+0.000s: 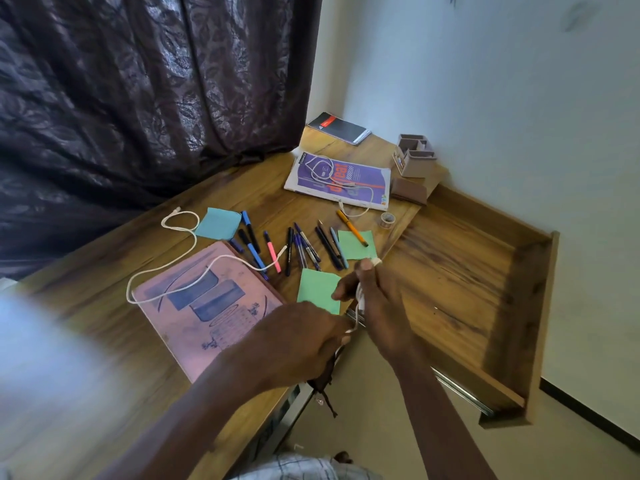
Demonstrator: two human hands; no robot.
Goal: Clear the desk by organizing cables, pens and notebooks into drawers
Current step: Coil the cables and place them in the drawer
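**Step in hand — cables, one of three.**

- The right hand (375, 299) is closed around a short white cable (376, 261) gathered into a small bundle. One plug end pokes out above the thumb.
- The left hand (301, 337) pinches the loose tail of the same cable, just below and to the left.
- Both hands work at the front edge of the wooden bench (104, 271), just beside the pulled-out wooden drawer (467, 271). What shows of the drawer floor is bare wood.

**Not yet stowed:**

- A long white cable (225, 256) trails across the pink printed notebook (207, 306).
- A looped white cable (313, 172) lies on the purple-covered notebook (349, 183).
- A black notebook (337, 128) sits at the far corner.
- A scatter of coloured pens (298, 247) lies between green and blue sticky notes.

**Judgement:** the task looks to be at an early stage.

**Next move, as I read it:**

- Take up the tail so that the bundle holds its shape.
- Carry it the short way right and set it down inside the drawer — low, so that the coil does not spring open.
- Go for the long cable next, lifting it clear of the pens so it does not drag them.
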